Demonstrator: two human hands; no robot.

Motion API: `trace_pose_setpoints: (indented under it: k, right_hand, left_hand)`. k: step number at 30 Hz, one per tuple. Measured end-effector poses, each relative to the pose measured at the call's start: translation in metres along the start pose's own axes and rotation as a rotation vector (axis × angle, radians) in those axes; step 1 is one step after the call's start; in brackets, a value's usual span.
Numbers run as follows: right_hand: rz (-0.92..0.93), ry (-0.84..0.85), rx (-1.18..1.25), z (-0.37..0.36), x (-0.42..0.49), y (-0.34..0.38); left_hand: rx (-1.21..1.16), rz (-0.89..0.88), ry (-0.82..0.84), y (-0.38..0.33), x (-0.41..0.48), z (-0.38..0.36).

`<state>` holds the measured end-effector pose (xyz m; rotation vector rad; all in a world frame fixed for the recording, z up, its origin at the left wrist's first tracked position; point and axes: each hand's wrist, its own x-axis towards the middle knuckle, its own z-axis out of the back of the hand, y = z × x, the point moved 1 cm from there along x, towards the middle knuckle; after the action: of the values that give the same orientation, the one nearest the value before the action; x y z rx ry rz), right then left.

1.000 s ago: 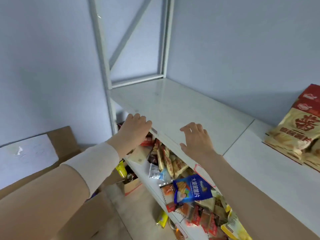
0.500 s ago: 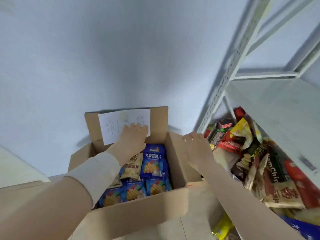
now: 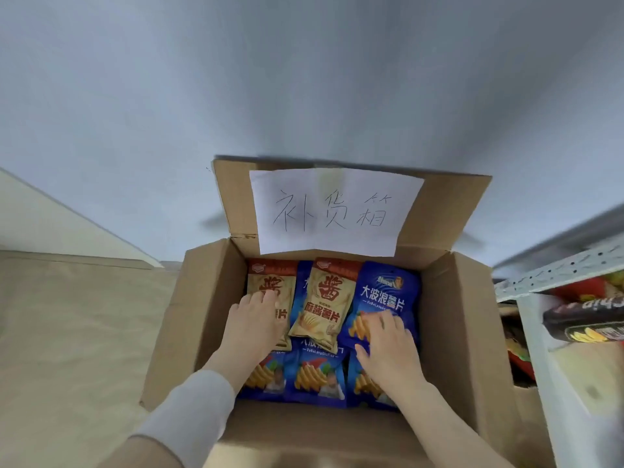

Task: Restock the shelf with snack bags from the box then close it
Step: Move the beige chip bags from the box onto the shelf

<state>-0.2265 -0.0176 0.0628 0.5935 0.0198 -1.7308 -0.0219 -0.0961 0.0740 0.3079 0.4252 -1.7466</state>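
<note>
An open cardboard box [image 3: 462,332] stands on the floor, its back flap upright with a white handwritten paper label [image 3: 334,211]. Inside lie several snack bags, tan ones and blue ones. My left hand [image 3: 253,327] rests with straight fingers on the left tan bag [image 3: 266,285]. A second tan bag [image 3: 324,298] lies in the middle. My right hand [image 3: 388,346] lies flat on the upper right blue bag [image 3: 385,292]. More blue bags [image 3: 314,376] fill the near row.
A white metal shelf [image 3: 547,275] stands at the right, its lower level stuffed with mixed snack packs [image 3: 587,319]. A grey wall rises behind the box. The beige floor [image 3: 67,332] spreads to the left.
My view swung from the shelf down to the box. Both hands left the shelf edge and came down into the box, onto the bags.
</note>
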Motion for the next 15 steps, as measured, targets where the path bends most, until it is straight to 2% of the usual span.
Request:
trace_pose_setpoints:
  k: [4,6,9,15]
  right_hand:
    - [-0.17,0.19,0.189,-0.092,0.045,-0.016]
    - [-0.262,0.202,0.275,-0.135,0.066,-0.025]
    - [-0.357,0.15,0.379,-0.183,0.099,-0.03]
    - [-0.52,-0.049,0.684,-0.243,0.147,-0.022]
  left_hand:
    - [-0.224,0.231,0.145,0.029,0.034,-0.094]
    - [-0.365,0.357,0.161,0.042,0.05,-0.134]
    - [-0.495,0.519,0.099,0.061,0.081,-0.179]
    - [-0.616,0.64,-0.065,0.078,0.133,-0.227]
